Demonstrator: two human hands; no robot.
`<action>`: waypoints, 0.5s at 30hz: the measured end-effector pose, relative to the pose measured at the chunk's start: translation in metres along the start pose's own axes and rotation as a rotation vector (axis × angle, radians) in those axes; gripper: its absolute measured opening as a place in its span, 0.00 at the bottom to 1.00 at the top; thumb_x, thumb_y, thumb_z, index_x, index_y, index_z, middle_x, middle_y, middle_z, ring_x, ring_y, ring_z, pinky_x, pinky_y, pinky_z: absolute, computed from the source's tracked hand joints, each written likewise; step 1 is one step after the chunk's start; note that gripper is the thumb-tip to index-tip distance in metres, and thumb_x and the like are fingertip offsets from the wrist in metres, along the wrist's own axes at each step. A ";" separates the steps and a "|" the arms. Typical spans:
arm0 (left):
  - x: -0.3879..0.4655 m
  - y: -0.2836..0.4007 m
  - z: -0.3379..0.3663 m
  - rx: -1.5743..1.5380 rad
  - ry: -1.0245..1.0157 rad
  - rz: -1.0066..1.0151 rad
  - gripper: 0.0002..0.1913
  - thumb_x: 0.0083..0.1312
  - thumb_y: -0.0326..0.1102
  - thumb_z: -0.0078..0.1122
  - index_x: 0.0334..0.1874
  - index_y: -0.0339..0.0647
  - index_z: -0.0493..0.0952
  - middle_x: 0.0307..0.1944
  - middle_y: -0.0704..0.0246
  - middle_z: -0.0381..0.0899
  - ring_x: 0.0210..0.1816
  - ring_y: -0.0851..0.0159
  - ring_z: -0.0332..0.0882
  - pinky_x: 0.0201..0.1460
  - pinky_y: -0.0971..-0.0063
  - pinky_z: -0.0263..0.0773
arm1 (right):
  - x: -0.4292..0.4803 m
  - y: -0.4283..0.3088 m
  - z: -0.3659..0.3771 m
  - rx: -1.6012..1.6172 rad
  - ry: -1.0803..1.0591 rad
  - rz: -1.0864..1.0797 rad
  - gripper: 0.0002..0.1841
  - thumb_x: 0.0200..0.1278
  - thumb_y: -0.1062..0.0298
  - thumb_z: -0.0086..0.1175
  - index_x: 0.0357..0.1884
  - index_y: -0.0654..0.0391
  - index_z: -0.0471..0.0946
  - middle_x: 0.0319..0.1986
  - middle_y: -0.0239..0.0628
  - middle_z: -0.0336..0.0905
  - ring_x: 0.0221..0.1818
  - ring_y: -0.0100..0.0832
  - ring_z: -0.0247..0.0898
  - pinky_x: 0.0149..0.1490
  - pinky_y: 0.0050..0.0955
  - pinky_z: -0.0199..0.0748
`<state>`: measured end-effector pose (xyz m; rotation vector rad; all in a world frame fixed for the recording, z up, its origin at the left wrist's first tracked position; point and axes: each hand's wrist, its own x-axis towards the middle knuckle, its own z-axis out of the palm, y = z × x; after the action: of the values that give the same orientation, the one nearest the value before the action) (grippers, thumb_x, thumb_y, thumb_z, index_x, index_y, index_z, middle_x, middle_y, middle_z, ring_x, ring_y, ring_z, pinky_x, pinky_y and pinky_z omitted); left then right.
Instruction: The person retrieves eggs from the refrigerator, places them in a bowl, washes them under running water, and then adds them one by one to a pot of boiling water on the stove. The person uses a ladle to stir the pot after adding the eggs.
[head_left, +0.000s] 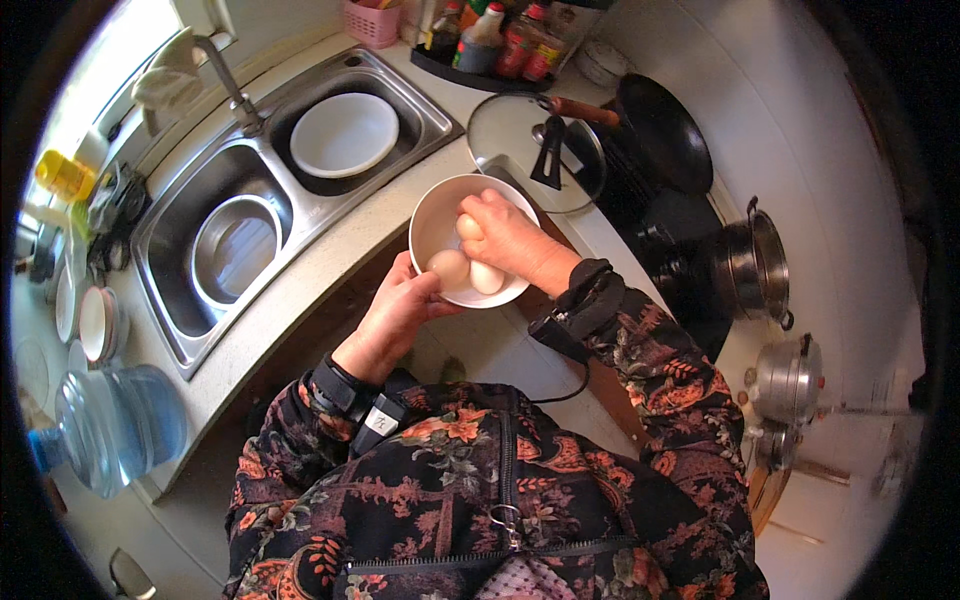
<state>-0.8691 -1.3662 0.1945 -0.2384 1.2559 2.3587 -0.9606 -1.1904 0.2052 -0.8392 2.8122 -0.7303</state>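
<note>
A white bowl (433, 218) is held up in front of my body, near the counter's edge. My left hand (409, 300) grips its lower left rim, with the thumb over the edge. Inside the bowl my right hand (510, 232) has its fingers around an egg (469, 228). Two more eggs lie at the bottom: a pinkish egg (448, 268) on the left and a paler egg (487, 277) beside it. My right fingers and palm hide part of the bowl's inside.
A double steel sink (300, 214) holds a white basin (345, 135) and a metal basin (238, 251). Right of it are a glass lid (495, 131), a black wok (664, 135) and a steel pot (769, 262). A blue water jug (120, 427) lies at left. Bottles (480, 41) stand behind.
</note>
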 end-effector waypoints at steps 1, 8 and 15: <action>0.003 0.000 0.003 0.013 -0.007 -0.023 0.23 0.62 0.26 0.48 0.61 0.36 0.59 0.53 0.61 0.72 0.48 0.63 0.78 0.43 0.73 0.80 | -0.005 0.003 -0.002 -0.034 -0.003 -0.006 0.21 0.49 0.67 0.58 0.47 0.58 0.73 0.42 0.51 0.69 0.45 0.53 0.70 0.51 0.43 0.70; 0.025 0.000 0.018 0.051 -0.121 -0.098 0.23 0.63 0.27 0.48 0.61 0.36 0.59 0.52 0.61 0.72 0.49 0.63 0.77 0.46 0.70 0.78 | -0.027 0.013 -0.018 -0.100 0.073 0.067 0.23 0.46 0.68 0.62 0.47 0.62 0.71 0.39 0.50 0.68 0.44 0.52 0.70 0.50 0.45 0.71; 0.044 0.002 0.022 0.102 -0.190 -0.167 0.24 0.63 0.28 0.48 0.61 0.35 0.58 0.53 0.60 0.71 0.50 0.62 0.76 0.47 0.68 0.78 | -0.033 0.018 -0.027 -0.348 0.074 0.085 0.21 0.47 0.68 0.63 0.44 0.63 0.70 0.39 0.51 0.71 0.45 0.51 0.72 0.49 0.43 0.73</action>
<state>-0.9070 -1.3357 0.1927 -0.0813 1.2118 2.1151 -0.9482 -1.1483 0.2191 -0.7434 3.0703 -0.2675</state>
